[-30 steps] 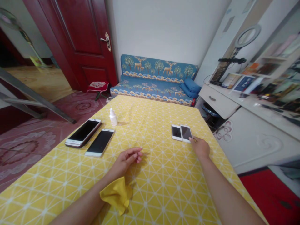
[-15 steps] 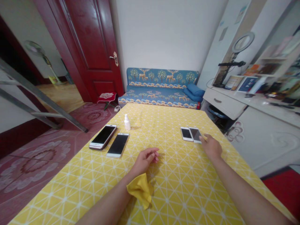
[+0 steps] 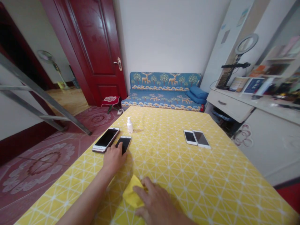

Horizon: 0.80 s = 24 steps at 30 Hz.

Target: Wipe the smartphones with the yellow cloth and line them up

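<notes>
My left hand [image 3: 114, 160] is closed over the lower part of a white-edged smartphone [image 3: 125, 142], which lies flat with its dark screen up. The palm hides that phone's near end. Nearer to me, my right hand [image 3: 156, 200] has its fingers bent onto a crumpled yellow cloth [image 3: 133, 193] on the table. Just left of the held phone lies a small stack with a white smartphone [image 3: 106, 138] on top. Two more white phones, a smaller one [image 3: 190, 137] and a larger one [image 3: 201, 139], rest side by side at the right.
A small white spray bottle [image 3: 129, 125] stands upright behind the left phones. The table wears a yellow patterned tablecloth [image 3: 168, 125]. Beyond it is a blue sofa [image 3: 161, 95]; a white cabinet [image 3: 234, 107] stands right, a metal ladder [image 3: 58, 106] left.
My left hand has moved left and forward onto the phone beside the stack. My right hand has left the far-right phone and come back to the yellow cloth.
</notes>
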Each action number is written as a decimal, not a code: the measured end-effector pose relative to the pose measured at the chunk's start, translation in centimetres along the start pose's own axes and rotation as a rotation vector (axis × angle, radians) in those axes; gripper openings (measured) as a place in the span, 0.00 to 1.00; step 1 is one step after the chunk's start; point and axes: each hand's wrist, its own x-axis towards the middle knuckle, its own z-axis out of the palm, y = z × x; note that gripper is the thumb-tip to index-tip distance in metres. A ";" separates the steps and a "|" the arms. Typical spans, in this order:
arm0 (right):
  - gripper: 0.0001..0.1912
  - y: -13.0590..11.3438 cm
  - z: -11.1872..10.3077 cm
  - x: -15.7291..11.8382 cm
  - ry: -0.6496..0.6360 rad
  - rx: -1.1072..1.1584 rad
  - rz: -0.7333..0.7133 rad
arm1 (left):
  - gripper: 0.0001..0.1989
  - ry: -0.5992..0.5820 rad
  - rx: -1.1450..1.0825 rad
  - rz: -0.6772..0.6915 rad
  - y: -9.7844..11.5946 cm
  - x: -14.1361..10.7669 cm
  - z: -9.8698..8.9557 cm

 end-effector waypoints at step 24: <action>0.20 14.7 -2.7 0.7 1.122 0.853 0.681 | 0.25 -0.800 -1.940 -0.079 12.5 -2.3 0.5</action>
